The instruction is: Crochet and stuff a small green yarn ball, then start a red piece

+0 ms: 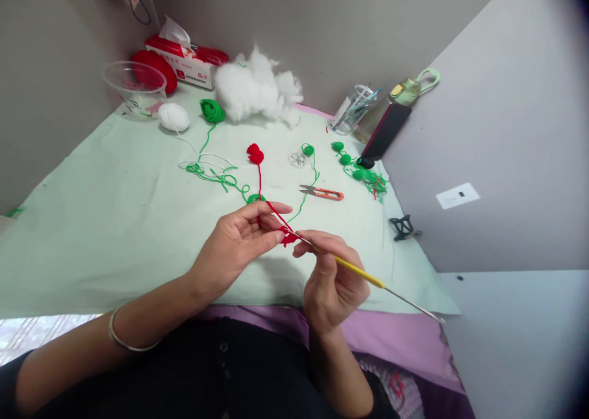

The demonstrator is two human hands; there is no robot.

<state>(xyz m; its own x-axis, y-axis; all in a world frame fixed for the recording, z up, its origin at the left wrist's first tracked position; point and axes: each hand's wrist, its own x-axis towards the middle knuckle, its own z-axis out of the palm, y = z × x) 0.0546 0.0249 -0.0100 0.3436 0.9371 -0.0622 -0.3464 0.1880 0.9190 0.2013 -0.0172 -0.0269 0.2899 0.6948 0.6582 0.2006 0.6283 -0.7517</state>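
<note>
The landmark for this report is the small red crocheted piece (pixel 289 238), found in front of the person's body, raised above the near part of the table (pixel 151 259).

Nearest the body, the right hand (pixel 335 281) sits just right of the piece and slightly nearer the person, closed in a pen-like grip on the yellow-handled hook (pixel 356 270). The hook's long axis runs aslant: one metal end meets the piece, while the other points away from it, rightward and back toward the person. Whether that working end is through a loop cannot be told.

The left hand (pixel 232 247) lies on the piece's left, pinching its edge between thumb and fingers. Both hands are close to the piece; the left has direct hold of it, the right reaches it by the hook. Red yarn (pixel 260 183) comes in from beyond and left, crossing the left forefinger to the piece.

Beyond the piece and to its right lie the orange-handled snips (pixel 327 193), blades pointing left. Beyond and left of it is the small red yarn ball (pixel 256 154), feeding the strand. Almost straight beyond, slightly right, a small green ball (pixel 308 150) trails a strand toward the hands; its near end is hidden.

Farthest out, beyond and left of the piece, white stuffing (pixel 255 91) is heaped near the tissue box (pixel 188 63).
</note>
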